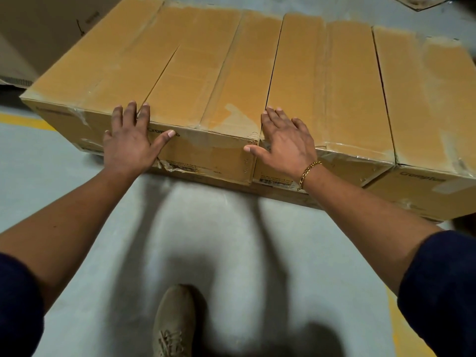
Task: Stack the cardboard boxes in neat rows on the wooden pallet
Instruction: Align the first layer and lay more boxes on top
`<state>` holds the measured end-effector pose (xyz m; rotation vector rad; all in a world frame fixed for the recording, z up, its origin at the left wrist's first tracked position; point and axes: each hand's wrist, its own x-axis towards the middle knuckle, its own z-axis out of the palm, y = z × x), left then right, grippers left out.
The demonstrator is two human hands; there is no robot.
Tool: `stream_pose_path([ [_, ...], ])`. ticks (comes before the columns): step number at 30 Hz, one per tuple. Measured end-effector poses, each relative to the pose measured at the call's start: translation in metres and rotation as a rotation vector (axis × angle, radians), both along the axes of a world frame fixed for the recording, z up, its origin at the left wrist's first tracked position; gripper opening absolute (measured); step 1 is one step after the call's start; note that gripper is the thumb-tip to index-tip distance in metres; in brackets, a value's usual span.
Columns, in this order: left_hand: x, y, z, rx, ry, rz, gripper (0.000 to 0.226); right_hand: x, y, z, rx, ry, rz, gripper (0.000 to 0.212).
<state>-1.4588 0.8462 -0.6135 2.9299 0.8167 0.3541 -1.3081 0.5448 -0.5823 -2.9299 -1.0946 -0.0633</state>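
Head view: rightmost box (432, 104) partly off-frame

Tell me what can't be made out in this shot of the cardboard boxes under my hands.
All in the head view:
- Wooden pallet: not seen; the cardboard boxes cover whatever lies beneath them.
- Rightmost box: cut off by the right edge.
- Label print on a near box face: too small and blurred to read.
- Brand print: partly covered by the left hand.
- Shoe: cut off by the bottom edge.
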Motion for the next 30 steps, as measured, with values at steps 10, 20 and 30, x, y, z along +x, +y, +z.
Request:
stream_pose_path([
  [10,0.002,-0.001,0.003,0.028,0.014,0.014,0.086,0.002,0.003,-0.008,0.01,-0.053,-0.012,0.085],
  [20,0.004,-0.003,0.007,0.025,0.013,0.019,0.085,0.002,0.004,-0.01,0.006,-0.072,-0.021,0.083],
  [30,0.006,-0.002,0.007,0.032,0.011,0.032,0.086,0.002,0.004,-0.013,0.02,-0.085,-0.025,0.081],
])
